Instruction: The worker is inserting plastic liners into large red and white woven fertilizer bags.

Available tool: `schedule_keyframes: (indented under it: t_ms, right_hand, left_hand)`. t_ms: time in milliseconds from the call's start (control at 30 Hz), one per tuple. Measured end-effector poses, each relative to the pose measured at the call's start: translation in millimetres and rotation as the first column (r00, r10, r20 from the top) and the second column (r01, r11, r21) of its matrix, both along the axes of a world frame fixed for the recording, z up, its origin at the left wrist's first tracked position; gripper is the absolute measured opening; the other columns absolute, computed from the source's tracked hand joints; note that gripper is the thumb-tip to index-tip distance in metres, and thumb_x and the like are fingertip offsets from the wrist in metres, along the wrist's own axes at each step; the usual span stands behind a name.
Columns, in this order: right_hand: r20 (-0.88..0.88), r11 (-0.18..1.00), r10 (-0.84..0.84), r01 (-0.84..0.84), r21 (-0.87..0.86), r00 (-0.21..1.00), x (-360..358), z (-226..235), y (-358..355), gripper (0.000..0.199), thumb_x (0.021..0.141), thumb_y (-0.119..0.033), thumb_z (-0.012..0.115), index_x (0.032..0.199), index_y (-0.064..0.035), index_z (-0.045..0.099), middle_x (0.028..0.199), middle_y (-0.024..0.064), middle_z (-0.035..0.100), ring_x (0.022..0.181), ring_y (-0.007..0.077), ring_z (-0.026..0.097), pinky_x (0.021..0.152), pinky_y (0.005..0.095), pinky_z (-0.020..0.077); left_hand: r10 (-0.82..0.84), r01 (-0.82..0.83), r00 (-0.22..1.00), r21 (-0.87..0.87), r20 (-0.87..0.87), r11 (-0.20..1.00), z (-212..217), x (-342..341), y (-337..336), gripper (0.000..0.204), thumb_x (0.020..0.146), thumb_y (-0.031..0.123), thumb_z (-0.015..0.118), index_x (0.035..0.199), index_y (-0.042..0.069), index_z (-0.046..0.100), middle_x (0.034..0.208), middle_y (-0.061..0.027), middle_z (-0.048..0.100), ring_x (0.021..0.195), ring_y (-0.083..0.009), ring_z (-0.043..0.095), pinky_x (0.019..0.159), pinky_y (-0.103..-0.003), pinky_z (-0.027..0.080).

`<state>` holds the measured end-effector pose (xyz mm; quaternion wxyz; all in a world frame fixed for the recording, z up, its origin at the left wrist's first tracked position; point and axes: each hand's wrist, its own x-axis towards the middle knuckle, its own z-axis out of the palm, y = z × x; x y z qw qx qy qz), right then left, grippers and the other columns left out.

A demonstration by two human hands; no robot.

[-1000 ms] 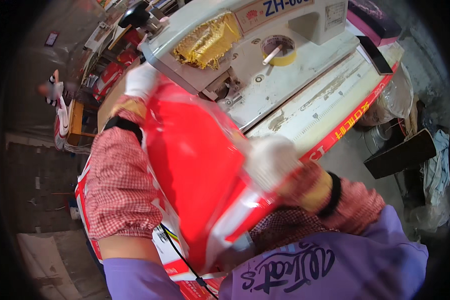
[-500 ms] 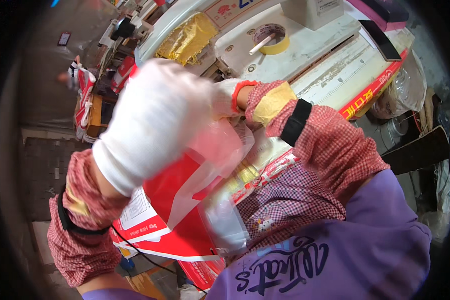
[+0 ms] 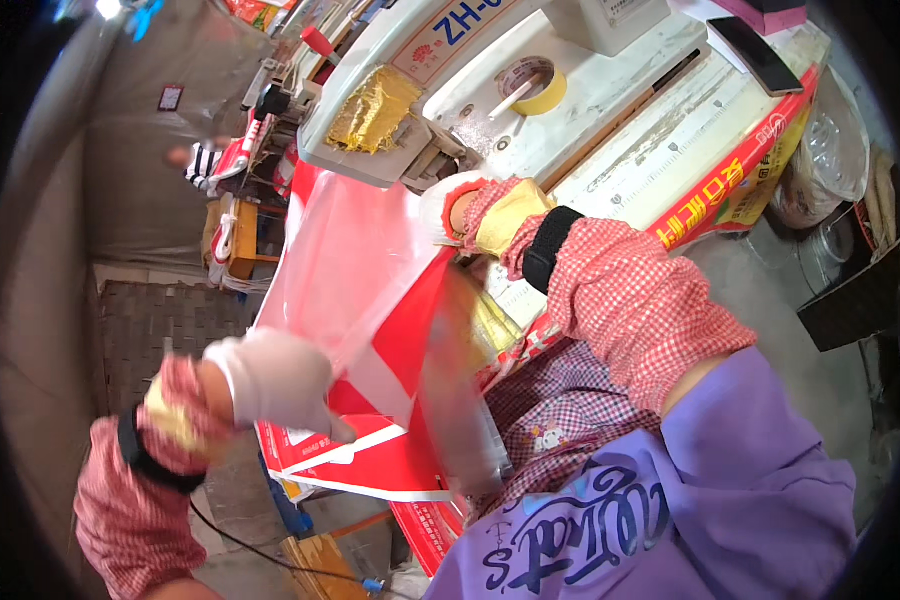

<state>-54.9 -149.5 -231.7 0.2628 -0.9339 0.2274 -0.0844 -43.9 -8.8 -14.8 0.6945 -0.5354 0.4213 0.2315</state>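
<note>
A large red plastic bag with a clear, see-through panel (image 3: 345, 250) spreads in front of the sewing machine (image 3: 370, 105), whose head has a gold-coloured patch. My left hand (image 3: 275, 380), in a white knit glove, is closed at the bag's lower left side, its thumb pointing down. Up by the machine's head, my right hand (image 3: 442, 205), gloved in white with a red cuff, grips the bag's upper right edge. Its fingers are mostly hidden behind the wrist and cuff.
A roll of yellow tape (image 3: 542, 88) with a white stick in it lies on the machine bed, a dark phone (image 3: 755, 55) farther right. More red packaging (image 3: 430, 530) lies below. A black cord (image 3: 260, 545) runs near my left forearm. Another person's striped sleeve (image 3: 202, 165) shows far left.
My left hand has swept down and left from high in front of the machine to the bag's lower side. The bag has spread open wider. My right hand has shifted slightly left and down.
</note>
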Motion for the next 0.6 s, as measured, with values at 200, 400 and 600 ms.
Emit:
schedule_keyframes:
  t_ms: [200,400,600]
  right_hand:
    - [-0.1,0.989,0.114,-0.122,-0.082,0.989,10.3,-4.1,43.1,0.025,0.069,-0.021,0.061,0.086,-0.0046,0.066,0.078,0.0118,0.064,0.073,0.0225,0.064,0.061,0.0381,0.0501]
    - [0.058,0.934,-0.312,0.317,-0.164,0.948,-44.0,-29.7,135.3,0.016,0.08,-0.01,0.046,0.085,-0.0012,0.058,0.065,0.0115,0.059,0.053,0.0234,0.059,0.045,0.0346,0.0455]
    - [0.437,0.852,-0.434,0.516,-0.085,0.788,-49.3,-23.5,124.0,0.022,0.085,-0.015,0.044,0.084,-0.0027,0.061,0.068,0.0138,0.059,0.059,0.0282,0.061,0.046,0.0411,0.0471]
  left_hand:
    - [-0.502,0.469,0.618,-0.23,-0.605,0.853,-51.3,-52.6,76.0,0.011,0.062,0.02,0.064,0.068,0.011,0.066,0.06,-0.0029,0.058,0.055,-0.0229,0.058,0.044,-0.035,0.044]
    - [-0.328,0.377,0.599,-0.104,-0.73,0.92,-82.6,-90.6,36.3,0.007,0.067,0.016,0.063,0.067,0.009,0.066,0.06,-0.0075,0.06,0.058,-0.0269,0.061,0.05,-0.037,0.047]
    - [-0.25,0.327,0.844,0.086,-0.474,0.941,-27.9,-86.1,12.7,0.009,0.067,0.018,0.062,0.07,0.011,0.065,0.06,-0.0058,0.06,0.056,-0.0236,0.061,0.046,-0.035,0.046]
